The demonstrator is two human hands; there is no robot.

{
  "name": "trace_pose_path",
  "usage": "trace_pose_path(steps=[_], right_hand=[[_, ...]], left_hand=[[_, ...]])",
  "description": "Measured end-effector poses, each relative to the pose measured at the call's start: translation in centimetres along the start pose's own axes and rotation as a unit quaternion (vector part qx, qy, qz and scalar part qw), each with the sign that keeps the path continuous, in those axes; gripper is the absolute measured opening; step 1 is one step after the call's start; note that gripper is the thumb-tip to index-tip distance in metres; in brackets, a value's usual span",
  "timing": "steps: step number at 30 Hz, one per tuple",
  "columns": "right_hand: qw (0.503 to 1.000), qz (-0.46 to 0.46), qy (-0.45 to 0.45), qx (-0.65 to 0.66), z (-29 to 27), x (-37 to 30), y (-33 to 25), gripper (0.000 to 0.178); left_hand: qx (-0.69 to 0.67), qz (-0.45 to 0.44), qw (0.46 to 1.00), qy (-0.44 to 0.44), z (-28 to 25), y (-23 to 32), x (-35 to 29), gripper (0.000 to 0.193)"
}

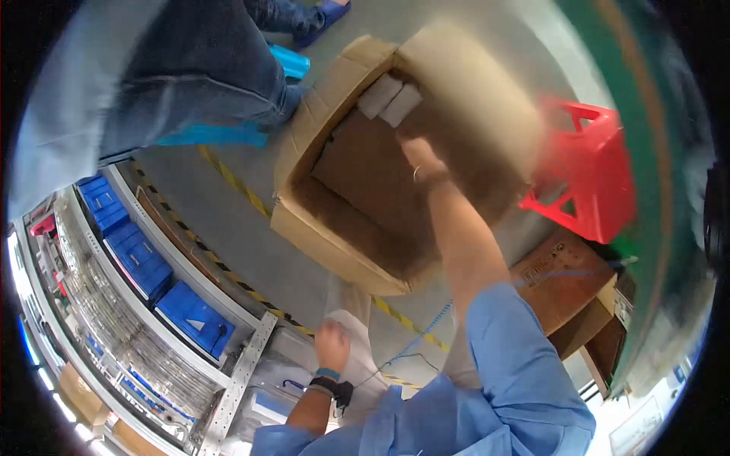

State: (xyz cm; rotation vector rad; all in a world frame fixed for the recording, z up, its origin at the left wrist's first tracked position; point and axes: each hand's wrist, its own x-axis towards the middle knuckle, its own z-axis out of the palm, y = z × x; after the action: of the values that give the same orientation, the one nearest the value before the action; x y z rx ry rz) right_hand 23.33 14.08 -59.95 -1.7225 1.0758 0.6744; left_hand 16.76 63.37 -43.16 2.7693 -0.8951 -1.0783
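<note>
A large open cardboard box (pixel 334 239) stands on the floor in front of me, its flaps folded outward. My right hand (pixel 423 157) reaches down inside it; the fingers are smeared by motion, so whether they hold anything cannot be made out. Just beyond that hand, two small white packets (pixel 379 96) lie side by side in the box's far corner. My left hand (pixel 332 346) is by my left knee, outside the box, with its fingers curled in and nothing visible in them. A dark band and a teal one circle that wrist.
Another person's jeans-clad leg (pixel 205 91) is close by at the upper left, near a bright blue stool (pixel 220 135). At right stand a red plastic stool (pixel 589 171) and a brown carton (pixel 559 277). A rack with blue bins (pixel 137 251) lines the left. A coiled blue cord (pixel 433 323) hangs near my legs.
</note>
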Motion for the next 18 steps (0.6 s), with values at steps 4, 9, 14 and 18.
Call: trace_pose_path(steps=[4,9,14,18], right_hand=[[0.937,0.013,0.249,0.244,0.5,8.6,2.2,0.084],[0.875,0.079,0.281,0.387,3.1,15.3,-2.2,0.092],[0.868,0.055,0.352,0.347,2.2,21.3,-1.6,0.090],[0.888,0.076,0.299,0.342,2.9,19.0,0.1,0.086]], left_hand=[[-0.013,-0.032,0.999,-0.030,0.5,0.4,2.1,0.026],[0.019,-0.046,0.998,-0.028,-1.1,-0.4,2.4,0.026],[0.029,-0.009,0.999,-0.028,-1.3,0.6,4.0,0.024],[0.023,-0.006,0.999,-0.043,-1.8,0.7,4.8,0.023]])
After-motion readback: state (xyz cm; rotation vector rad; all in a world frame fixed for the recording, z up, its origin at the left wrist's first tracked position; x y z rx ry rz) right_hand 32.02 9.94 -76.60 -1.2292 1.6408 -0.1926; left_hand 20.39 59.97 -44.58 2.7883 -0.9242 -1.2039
